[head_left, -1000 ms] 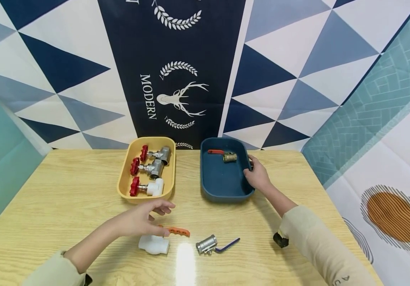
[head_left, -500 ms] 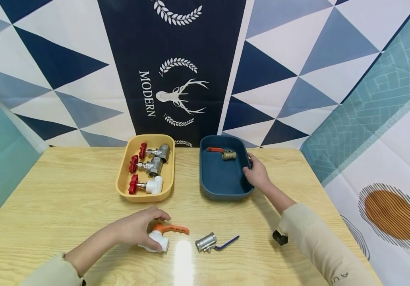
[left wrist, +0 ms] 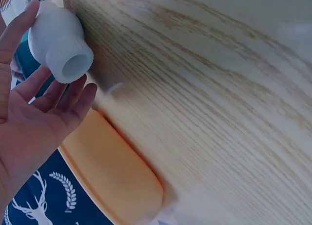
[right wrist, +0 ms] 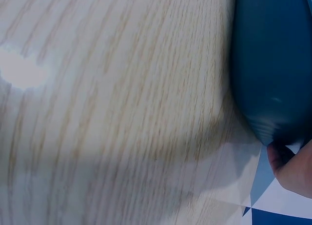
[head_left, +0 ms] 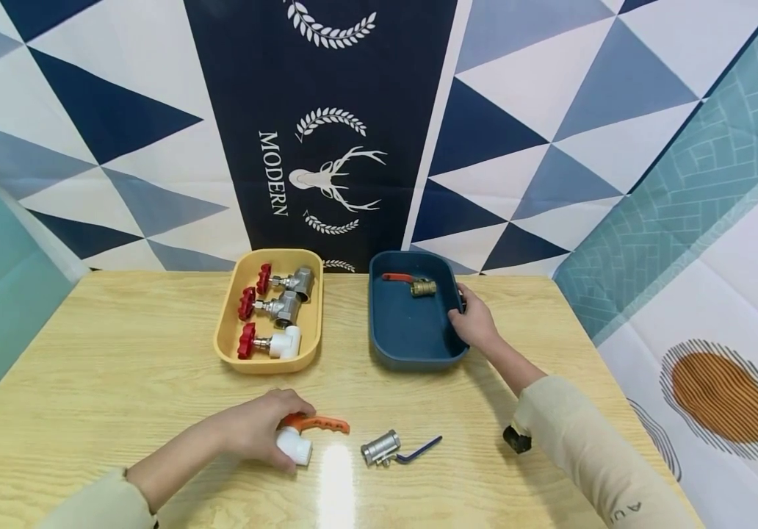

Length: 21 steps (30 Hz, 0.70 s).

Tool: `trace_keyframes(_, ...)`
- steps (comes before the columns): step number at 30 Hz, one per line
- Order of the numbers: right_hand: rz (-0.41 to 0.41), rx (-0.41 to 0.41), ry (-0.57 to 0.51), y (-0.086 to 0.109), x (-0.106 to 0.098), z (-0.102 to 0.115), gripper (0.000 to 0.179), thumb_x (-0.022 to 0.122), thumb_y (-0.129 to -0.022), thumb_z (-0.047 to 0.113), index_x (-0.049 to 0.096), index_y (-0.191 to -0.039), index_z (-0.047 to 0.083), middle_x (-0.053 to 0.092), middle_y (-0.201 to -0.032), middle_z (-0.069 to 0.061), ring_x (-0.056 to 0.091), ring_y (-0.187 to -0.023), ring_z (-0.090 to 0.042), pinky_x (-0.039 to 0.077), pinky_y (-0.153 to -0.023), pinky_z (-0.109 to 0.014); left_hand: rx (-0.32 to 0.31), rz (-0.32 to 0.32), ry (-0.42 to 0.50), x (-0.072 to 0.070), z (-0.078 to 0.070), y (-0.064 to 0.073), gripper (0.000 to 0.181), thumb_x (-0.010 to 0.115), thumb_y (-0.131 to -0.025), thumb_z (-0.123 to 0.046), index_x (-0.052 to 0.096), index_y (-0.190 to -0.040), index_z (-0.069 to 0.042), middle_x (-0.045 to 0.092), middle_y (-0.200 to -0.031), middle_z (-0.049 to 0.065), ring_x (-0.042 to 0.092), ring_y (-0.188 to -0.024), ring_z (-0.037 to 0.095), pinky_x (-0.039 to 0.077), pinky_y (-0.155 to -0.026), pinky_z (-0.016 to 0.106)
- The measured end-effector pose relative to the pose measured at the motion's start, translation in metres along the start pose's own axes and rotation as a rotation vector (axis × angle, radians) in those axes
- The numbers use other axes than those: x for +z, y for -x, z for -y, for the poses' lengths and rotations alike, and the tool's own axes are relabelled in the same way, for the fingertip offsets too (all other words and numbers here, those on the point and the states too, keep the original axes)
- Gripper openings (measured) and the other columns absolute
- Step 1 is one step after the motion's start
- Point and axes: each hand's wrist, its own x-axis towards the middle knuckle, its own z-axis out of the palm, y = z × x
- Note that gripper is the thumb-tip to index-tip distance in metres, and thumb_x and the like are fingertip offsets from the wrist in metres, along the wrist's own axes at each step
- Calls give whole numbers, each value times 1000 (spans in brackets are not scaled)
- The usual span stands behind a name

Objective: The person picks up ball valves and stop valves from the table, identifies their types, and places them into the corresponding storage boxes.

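Observation:
My left hand grips a white plastic ball valve with an orange lever at the front of the table. In the left wrist view the thumb lies along one side of the white valve body and the fingers curl at the other; its open end faces the camera. My right hand holds the right wall of a blue bin, thumb over the rim. Inside that bin lies a brass ball valve with a red lever. The right wrist view shows the thumb at the bin's end.
Right of my left hand lies a metal ball valve with a blue lever. A yellow bin at the back holds several red-wheeled valves. Both bins stand near the patterned backdrop on the wooden table.
My left hand has come down from above the white valve and closed round its body. My right hand stays on the blue bin, which has not moved.

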Motion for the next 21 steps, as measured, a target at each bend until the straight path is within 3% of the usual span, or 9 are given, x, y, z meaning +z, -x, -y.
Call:
trace_keyframes(11, 4, -2, 10, 1, 3, -1, 61, 41, -92, 6, 19, -148, 0, 45, -134, -28, 51, -114, -39, 50, -88, -50, -56, 73, -54, 4, -8, -2, 76, 85, -62, -32, 54, -126, -5, 56, -117, 1, 50, -107, 18, 47, -92, 33)
trace_keyframes(21, -14, -6, 23, 1, 1, 2, 62, 42, -90, 5, 21, -148, 1, 47, -132, -28, 53, -111, -39, 51, -86, -50, -86, 31, 6, 6, -5, -2, 74, 83, -64, -30, 54, -127, -7, 54, -115, -2, 48, -105, 17, 47, -85, 30)
